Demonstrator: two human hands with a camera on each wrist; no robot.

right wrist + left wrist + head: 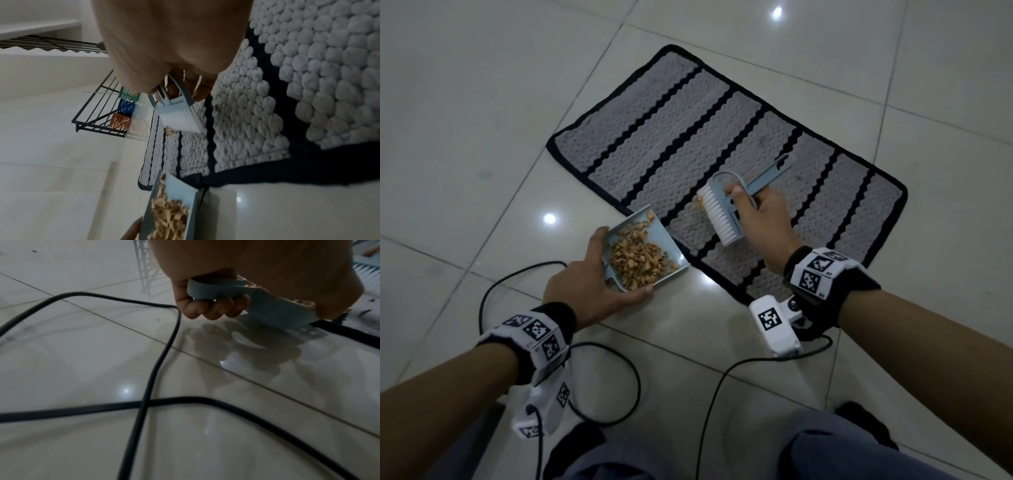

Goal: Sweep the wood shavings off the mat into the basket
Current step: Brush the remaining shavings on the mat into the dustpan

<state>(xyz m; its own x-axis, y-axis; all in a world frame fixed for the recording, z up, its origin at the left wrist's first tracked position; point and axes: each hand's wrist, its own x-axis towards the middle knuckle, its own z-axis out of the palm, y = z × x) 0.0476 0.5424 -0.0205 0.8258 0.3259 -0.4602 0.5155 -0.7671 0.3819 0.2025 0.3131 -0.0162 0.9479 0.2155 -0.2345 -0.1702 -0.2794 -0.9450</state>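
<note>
Our left hand [589, 287] grips the pan [645, 224] at the mat [688, 144] edge, seven o'clock of the brush [717, 214] our right hand [763, 214] clasps over shavings [699, 202].

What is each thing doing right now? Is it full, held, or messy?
Dustpan: held by the left hand, heaped with shavings.
Brush: gripped by the right hand, bristles down on the mat.
Mat: flat on the floor, a few shavings left by the bristles.
Cables: loose, crossing on the floor.
</note>
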